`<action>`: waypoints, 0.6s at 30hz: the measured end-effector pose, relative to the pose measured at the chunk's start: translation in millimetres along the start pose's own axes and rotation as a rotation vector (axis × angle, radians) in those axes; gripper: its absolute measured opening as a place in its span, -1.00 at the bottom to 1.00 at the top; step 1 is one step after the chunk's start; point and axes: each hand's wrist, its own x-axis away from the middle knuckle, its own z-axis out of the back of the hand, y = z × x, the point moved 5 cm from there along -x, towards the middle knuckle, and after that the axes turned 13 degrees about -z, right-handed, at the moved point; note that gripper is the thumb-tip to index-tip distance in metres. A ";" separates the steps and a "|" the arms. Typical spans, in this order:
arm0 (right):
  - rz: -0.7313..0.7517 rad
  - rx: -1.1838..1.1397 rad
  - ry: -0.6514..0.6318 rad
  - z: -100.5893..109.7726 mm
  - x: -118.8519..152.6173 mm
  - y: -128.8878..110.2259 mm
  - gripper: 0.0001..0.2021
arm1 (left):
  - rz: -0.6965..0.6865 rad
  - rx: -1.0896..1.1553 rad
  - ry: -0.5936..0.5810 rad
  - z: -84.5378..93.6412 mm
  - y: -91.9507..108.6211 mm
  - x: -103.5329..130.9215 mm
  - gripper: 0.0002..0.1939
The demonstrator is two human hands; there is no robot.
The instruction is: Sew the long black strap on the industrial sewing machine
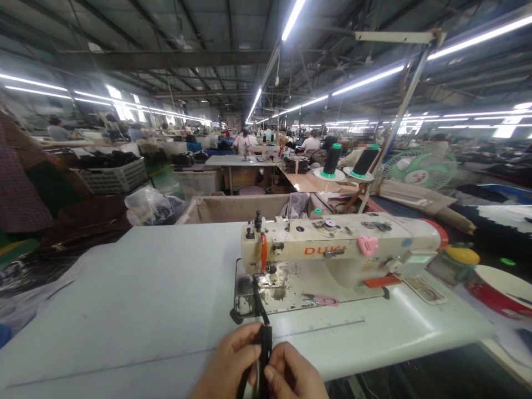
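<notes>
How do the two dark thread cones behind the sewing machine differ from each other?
The left thread cone stands upright on its round white base, while the right thread cone leans to the right. The left cone sits a little farther from the green fan; the right cone is next to it. Both are dark with a green top, and both stand on white bases behind the sewing machine.
</notes>
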 end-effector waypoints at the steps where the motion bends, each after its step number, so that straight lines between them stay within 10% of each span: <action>1: 0.010 -0.022 0.021 0.8 -2.6 2.1 -0.55 | -0.014 0.015 -0.002 -1.7 2.0 0.4 -0.49; 11: 0.084 0.276 0.158 19.9 3.6 -23.7 -0.77 | -0.034 -0.150 0.117 19.4 -19.5 -7.8 -0.31; 18: -0.050 -0.148 -0.159 11.5 14.1 -30.4 -0.46 | -0.059 -0.363 0.181 14.9 -14.8 -11.4 -0.72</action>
